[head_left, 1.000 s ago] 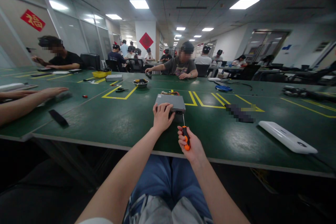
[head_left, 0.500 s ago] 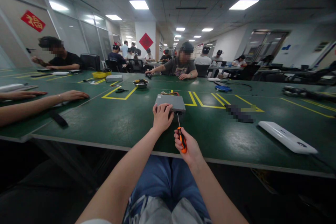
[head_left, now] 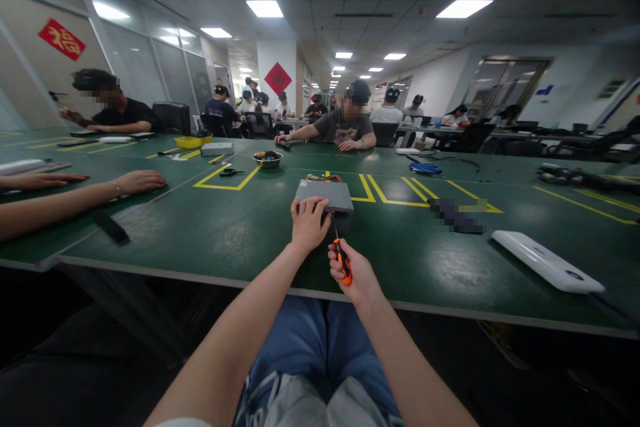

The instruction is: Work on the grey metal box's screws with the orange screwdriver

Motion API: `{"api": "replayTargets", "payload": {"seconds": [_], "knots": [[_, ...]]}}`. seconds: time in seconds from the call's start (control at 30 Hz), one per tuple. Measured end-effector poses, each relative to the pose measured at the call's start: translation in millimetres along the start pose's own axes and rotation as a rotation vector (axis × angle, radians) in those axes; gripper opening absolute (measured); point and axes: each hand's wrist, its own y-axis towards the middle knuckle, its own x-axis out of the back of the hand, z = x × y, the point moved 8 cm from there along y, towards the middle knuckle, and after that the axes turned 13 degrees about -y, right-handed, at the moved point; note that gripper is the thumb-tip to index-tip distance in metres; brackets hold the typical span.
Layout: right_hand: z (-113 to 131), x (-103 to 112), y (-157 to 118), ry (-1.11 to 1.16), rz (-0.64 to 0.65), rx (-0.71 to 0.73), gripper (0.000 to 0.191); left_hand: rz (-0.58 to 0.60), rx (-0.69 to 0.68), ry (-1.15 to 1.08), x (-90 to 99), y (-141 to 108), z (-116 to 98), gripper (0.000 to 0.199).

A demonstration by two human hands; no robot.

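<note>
A grey metal computer power supply (head_left: 330,195) lies on the green table in front of me, with its cable bundle at the far side and a black socket on the near face. My left hand (head_left: 310,223) grips its near left corner, fingers over the top and thumb at the near face. In my right hand (head_left: 354,270) is a screwdriver (head_left: 343,263) with an orange and black handle. Its thin shaft points up at the near face, below and left of the socket. Whether the tip sits in a screw is too small to tell.
A metal bowl (head_left: 268,159) with small items and a yellow tray (head_left: 193,141) stand farther back. To the right lie a white device (head_left: 547,261) and blue gloves (head_left: 425,168). Co-workers sit opposite and at left; another person's hand (head_left: 143,181) rests on the table.
My right hand and the screwdriver have shifted slightly left and the shaft tilts more. The power supply's near face shows more. My left hand stays on the power supply.
</note>
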Motion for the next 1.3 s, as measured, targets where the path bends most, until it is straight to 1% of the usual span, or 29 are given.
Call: {"api": "replayTargets", "payload": {"seconds": [0.1, 0.23, 0.37, 0.47, 0.53, 0.63, 0.7, 0.87, 0.93, 1.0, 1.1, 1.17, 1.23, 1.3], "knots": [[1.9, 0.2, -1.5, 0.011, -0.054, 0.032, 0.017, 0.000, -0.004, 0.002, -0.2, 0.0, -0.4, 0.028], [1.3, -0.7, -3.5, 0.040, -0.091, 0.039, 0.016, -0.001, -0.005, 0.004, -0.7, -0.3, -0.2, 0.028], [-1.4, -4.3, -4.1, 0.049, -0.065, -0.007, 0.026, -0.007, -0.041, 0.012, -1.8, 0.4, -4.3, 0.026], [-2.1, -6.3, -3.8, 0.043, -0.048, -0.020, 0.029, -0.010, -0.068, 0.023, -3.1, 2.5, -8.5, 0.025], [-1.2, -5.8, -3.8, 0.044, -0.059, -0.004, 0.027, -0.013, -0.061, 0.032, -3.7, 4.2, -9.3, 0.025], [0.7, -3.6, -4.9, 0.048, -0.089, 0.029, 0.018, -0.017, -0.044, 0.044, -4.4, 5.6, -8.8, 0.024], [0.9, -3.5, -5.8, 0.052, -0.088, 0.029, 0.018, -0.020, -0.044, 0.049, -5.0, 5.5, -8.2, 0.023], [-2.4, -7.9, -5.4, 0.047, -0.021, -0.043, 0.031, -0.023, -0.048, 0.047, -7.7, 4.2, -4.6, 0.023], [-3.0, -8.5, -4.2, 0.046, -0.010, -0.054, 0.033, -0.025, -0.046, 0.042, -7.7, 4.0, -3.7, 0.023], [-2.7, -7.5, -2.7, 0.052, -0.022, -0.041, 0.032, -0.018, -0.047, 0.033, -7.5, 4.0, -3.9, 0.024], [-1.9, -4.4, -1.1, 0.058, -0.061, -0.003, 0.020, -0.003, -0.046, 0.022, -6.4, 3.9, -5.0, 0.024], [-2.0, -3.4, -1.0, 0.059, -0.071, 0.005, 0.017, -0.004, -0.040, 0.019, -5.3, 3.8, -5.2, 0.024], [-2.8, -4.3, -1.3, 0.058, -0.056, -0.008, 0.018, -0.004, -0.036, 0.017, -5.1, 3.8, -5.2, 0.024], [-3.8, -6.1, -1.6, 0.057, -0.031, -0.033, 0.024, 0.001, -0.036, 0.018, -5.8, 3.8, -5.0, 0.024]]}}
